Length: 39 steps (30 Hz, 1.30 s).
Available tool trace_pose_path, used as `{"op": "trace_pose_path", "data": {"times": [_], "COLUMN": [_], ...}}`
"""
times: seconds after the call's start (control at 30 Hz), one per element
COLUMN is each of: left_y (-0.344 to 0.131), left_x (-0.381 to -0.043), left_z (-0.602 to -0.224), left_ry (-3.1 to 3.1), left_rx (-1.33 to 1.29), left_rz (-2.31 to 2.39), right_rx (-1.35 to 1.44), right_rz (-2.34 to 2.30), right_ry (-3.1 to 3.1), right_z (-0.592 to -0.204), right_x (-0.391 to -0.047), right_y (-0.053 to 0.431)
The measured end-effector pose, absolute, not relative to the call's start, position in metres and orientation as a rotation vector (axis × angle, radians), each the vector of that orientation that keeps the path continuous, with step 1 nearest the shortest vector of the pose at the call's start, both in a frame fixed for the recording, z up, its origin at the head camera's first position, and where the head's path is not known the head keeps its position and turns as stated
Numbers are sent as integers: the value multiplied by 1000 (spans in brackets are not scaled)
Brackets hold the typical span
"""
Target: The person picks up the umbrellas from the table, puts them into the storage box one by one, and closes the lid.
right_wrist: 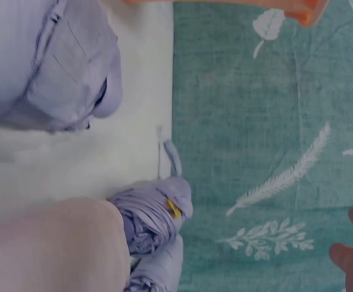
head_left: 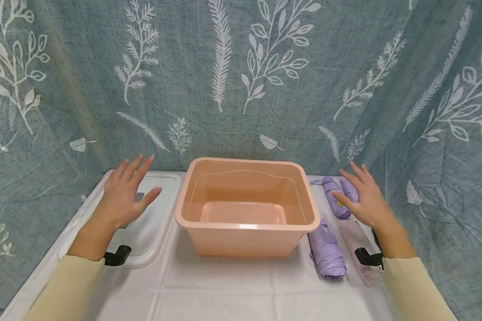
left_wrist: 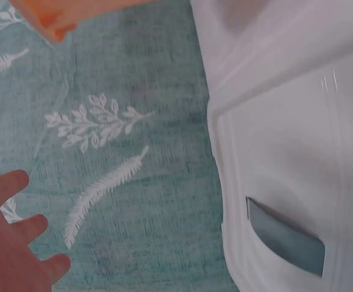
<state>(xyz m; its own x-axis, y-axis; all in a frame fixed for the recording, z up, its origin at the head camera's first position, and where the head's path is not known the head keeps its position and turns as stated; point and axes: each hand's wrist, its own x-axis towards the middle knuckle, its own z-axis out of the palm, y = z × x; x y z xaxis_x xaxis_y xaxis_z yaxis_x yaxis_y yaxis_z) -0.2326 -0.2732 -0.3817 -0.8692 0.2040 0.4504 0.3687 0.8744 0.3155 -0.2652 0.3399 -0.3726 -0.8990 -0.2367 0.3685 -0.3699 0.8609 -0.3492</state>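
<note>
My left hand (head_left: 126, 196) hovers with fingers spread over a white plastic lid (head_left: 154, 223), holding nothing. In the left wrist view the lid (left_wrist: 280, 146) shows a dark gap, and the fingertips are at the lower left. At the right, my empty right hand (head_left: 363, 198) hangs with fingers apart above folded purple umbrellas. One umbrella (head_left: 327, 254) lies nearer the front; another umbrella (head_left: 335, 198), with a yellow mark, lies behind beside a third (head_left: 348, 189). A flat pale pink pouch (head_left: 351, 238) lies under the right wrist. Between the hands stands a peach plastic bin (head_left: 245, 243) with nothing inside.
A white cloth (head_left: 217, 285) covers the table. Blue-green curtains (head_left: 176, 67) with white leaf patterns hang behind and on both sides, close to the table's edges. Black straps circle both wrists.
</note>
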Motion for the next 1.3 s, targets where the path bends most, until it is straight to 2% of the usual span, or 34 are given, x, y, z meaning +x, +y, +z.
{"op": "trace_pose_path", "data": {"times": [0.73, 1.03, 1.3], "left_y": [-241, -233, -227], "left_x": [-225, -221, -219], "left_z": [-393, -386, -381], "left_ry": [-2496, -2538, -2480], "left_rx": [-497, -393, -377], "left_rz": [-1092, -1350, -1765], "right_rx": [459, 465, 428], "right_rz": [803, 872, 945], "right_ry": [-2562, -2523, -2501], "right_z": [-403, -412, -423], "right_x": [-245, -233, -221], "right_y": [324, 316, 318]}}
